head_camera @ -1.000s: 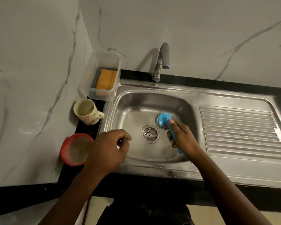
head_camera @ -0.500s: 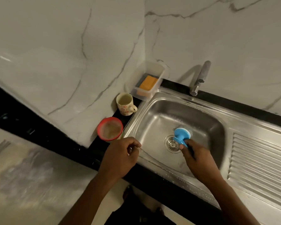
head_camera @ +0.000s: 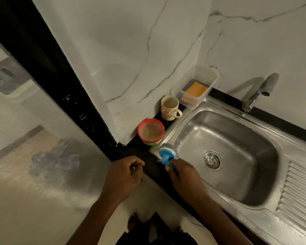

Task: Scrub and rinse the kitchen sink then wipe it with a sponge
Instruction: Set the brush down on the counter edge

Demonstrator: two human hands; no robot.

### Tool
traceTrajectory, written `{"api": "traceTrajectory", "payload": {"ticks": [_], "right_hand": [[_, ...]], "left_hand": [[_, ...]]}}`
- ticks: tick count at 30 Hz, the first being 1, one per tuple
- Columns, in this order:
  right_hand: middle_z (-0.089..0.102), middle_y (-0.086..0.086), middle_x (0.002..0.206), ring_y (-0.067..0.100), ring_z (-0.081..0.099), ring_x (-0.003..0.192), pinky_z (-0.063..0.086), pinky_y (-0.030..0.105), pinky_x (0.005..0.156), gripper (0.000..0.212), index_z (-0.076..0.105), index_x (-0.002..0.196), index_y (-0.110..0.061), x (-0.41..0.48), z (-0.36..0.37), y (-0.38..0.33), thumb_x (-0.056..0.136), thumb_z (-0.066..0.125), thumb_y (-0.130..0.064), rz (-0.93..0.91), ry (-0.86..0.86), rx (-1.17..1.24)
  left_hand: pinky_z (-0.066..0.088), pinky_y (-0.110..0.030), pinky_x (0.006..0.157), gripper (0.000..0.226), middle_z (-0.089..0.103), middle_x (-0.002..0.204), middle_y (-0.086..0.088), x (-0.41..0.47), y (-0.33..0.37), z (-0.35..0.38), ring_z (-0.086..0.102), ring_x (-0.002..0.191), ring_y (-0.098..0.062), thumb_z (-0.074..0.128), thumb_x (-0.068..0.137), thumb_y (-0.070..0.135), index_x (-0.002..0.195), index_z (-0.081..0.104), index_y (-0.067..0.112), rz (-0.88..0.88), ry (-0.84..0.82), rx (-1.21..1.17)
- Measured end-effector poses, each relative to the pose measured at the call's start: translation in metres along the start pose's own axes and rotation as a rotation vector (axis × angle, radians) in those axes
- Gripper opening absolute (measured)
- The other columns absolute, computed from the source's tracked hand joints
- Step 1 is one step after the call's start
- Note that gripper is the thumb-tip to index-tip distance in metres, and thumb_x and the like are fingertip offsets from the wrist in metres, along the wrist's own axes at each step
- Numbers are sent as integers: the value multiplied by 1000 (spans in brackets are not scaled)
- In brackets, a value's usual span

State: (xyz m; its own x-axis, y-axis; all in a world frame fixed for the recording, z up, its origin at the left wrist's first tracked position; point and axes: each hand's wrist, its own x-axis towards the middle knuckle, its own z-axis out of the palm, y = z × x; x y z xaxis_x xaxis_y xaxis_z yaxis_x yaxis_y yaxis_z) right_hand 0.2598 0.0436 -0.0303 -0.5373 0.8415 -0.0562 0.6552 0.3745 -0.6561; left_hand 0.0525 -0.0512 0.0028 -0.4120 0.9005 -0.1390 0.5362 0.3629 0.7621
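The steel sink (head_camera: 198,110) fills the right of the view, its basin wet around the round drain (head_camera: 211,160). My right hand (head_camera: 184,175) grips the handle of a blue scrub brush (head_camera: 166,154), whose head presses on the sink's front left corner rim. My left hand (head_camera: 124,175) hangs off the counter's front edge with its fingers curled and nothing visible in them. An orange sponge (head_camera: 196,89) lies in a clear plastic tub (head_camera: 209,76) at the back left corner. The tap (head_camera: 260,92) stands behind the basin with no water running.
A floral mug (head_camera: 170,107) and a red-rimmed bowl (head_camera: 151,132) stand on the black counter strip left of the sink. The ribbed drainboard (head_camera: 300,195) lies to the right. Marble walls close the back and left. A dark frame (head_camera: 48,68) and floor are at left.
The view has swung left. My right hand moved the brush from beside the drain to the sink's front left corner rim. My left hand stays curled near the counter edge.
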Motion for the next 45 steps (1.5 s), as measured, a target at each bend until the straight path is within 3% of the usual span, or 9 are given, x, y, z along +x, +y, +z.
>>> {"api": "traceTrajectory", "payload": {"ticks": [8, 15, 20, 26, 29, 33, 40, 45], "right_hand": [[65, -2, 123, 14, 61, 104, 57, 32, 86, 26, 66, 125, -22, 51, 79, -57, 107, 52, -34, -73, 3, -168], [62, 0, 113, 18, 58, 99, 54, 34, 82, 30, 67, 128, -21, 77, 118, -57, 102, 58, -34, -79, 10, -353], [63, 1, 117, 20, 59, 102, 54, 34, 83, 36, 66, 132, -21, 77, 127, -47, 97, 67, -32, -48, 25, -403], [69, -4, 105, 18, 62, 91, 52, 33, 76, 35, 69, 123, -26, 69, 123, -44, 90, 73, -37, -60, 138, -446], [68, -7, 101, 17, 61, 91, 50, 33, 77, 27, 70, 118, -28, 62, 109, -42, 94, 65, -41, -35, 171, -450], [69, -11, 95, 10, 59, 86, 51, 31, 75, 26, 71, 108, -30, 58, 79, -43, 98, 54, -47, -7, 241, -342], [74, -15, 104, 1, 65, 95, 55, 23, 82, 26, 77, 110, -29, 93, 15, -32, 97, 60, -44, 143, 442, 30], [76, -14, 100, -2, 68, 89, 58, 24, 78, 23, 77, 108, -24, 129, -16, -12, 97, 64, -38, 232, 509, 298]], "left_hand": [[62, -27, 81, 21, 73, 91, 19, 18, -38, -41, 71, 86, 2, 70, 95, 15, 95, 71, 36, 19, -1, 29], [63, -33, 79, 18, 72, 92, 20, 52, -51, -58, 70, 84, 0, 70, 95, 20, 99, 71, 37, 98, -52, 48], [63, -34, 81, 15, 73, 97, 19, 64, -57, -60, 70, 89, -1, 67, 96, 23, 104, 72, 35, 111, -112, 53], [63, -33, 83, 15, 76, 98, 13, 73, -52, -54, 71, 89, -2, 69, 94, 19, 104, 78, 25, 179, -161, 23], [62, -30, 82, 14, 77, 96, 13, 77, -47, -48, 72, 89, 0, 71, 93, 16, 102, 77, 25, 213, -179, -6], [62, -30, 81, 14, 76, 92, 17, 85, -35, -39, 72, 88, 0, 71, 92, 14, 98, 78, 25, 266, -192, -27], [63, -36, 72, 8, 75, 88, 16, 114, 2, -15, 71, 81, -3, 73, 92, 18, 97, 77, 24, 371, -155, 13], [58, -21, 72, 5, 75, 90, 16, 134, 34, 1, 70, 84, -3, 75, 93, 20, 95, 77, 23, 396, -94, -18]]}}
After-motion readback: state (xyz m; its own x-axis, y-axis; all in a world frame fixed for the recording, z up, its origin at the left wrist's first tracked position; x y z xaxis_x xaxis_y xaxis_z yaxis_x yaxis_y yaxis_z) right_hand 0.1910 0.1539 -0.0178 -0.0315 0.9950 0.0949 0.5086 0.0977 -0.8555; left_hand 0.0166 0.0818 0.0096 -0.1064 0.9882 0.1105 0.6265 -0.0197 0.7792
